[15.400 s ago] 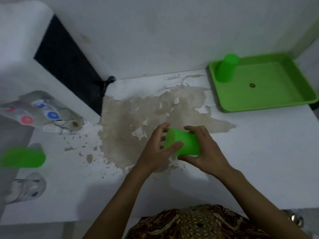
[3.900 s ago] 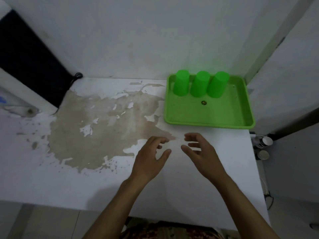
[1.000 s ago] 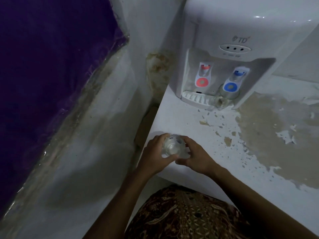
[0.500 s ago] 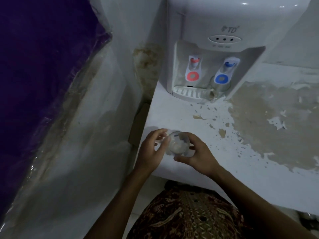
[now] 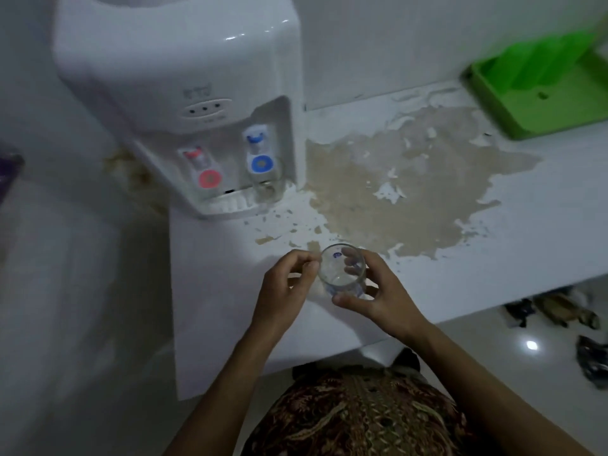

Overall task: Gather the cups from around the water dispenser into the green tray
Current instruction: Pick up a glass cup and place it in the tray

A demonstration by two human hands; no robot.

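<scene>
Clear glass (image 5: 342, 270) gripped in front of water dispenser (image 5: 184, 93).
Right hand (image 5: 378, 299) wraps the glass, thumb underneath; left hand (image 5: 284, 287) curled, fingertips touching its rim.

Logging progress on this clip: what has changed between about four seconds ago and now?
Both hands were empty near the green tray; now the right hand holds a clear glass off the counter, the left hand at its rim. The view swung to the water dispenser and is heading back toward the tray. Green shapes in the tray are blurred. Another glass sits under the blue tap.
</scene>
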